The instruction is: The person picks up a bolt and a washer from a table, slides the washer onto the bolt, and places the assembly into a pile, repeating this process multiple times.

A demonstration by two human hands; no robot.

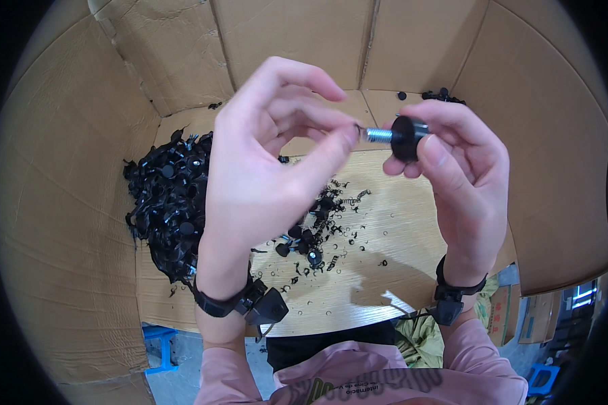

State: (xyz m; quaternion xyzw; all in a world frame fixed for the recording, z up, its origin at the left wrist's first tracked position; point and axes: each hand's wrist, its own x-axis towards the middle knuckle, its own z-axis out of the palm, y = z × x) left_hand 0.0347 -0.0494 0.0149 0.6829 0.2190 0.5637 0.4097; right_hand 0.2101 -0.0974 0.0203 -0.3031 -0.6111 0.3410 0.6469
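Observation:
In front of me, above the table, my right hand (pixel 469 179) grips a black round-headed screw (pixel 405 138) by its head, between thumb and fingers. Its bright threaded shank points left. My left hand (pixel 260 162) is closed in a pinch, thumb against index finger, right at the shank's free end. Something thin and dark shows at those fingertips, too small and blurred to name. The left hand's other fingers are curled loosely. Behind the left wrist lies a large heap of black parts (pixel 169 209), several with metal shanks.
On the wooden tabletop (pixel 378 236) lie small dark curls and rings (pixel 334 212), with a few black-headed screws (pixel 300 243) among them. More black pieces (pixel 444 96) sit at the far right. Tall cardboard walls (pixel 304 47) enclose the back and sides. Each wrist wears a black strapped device (pixel 267 307).

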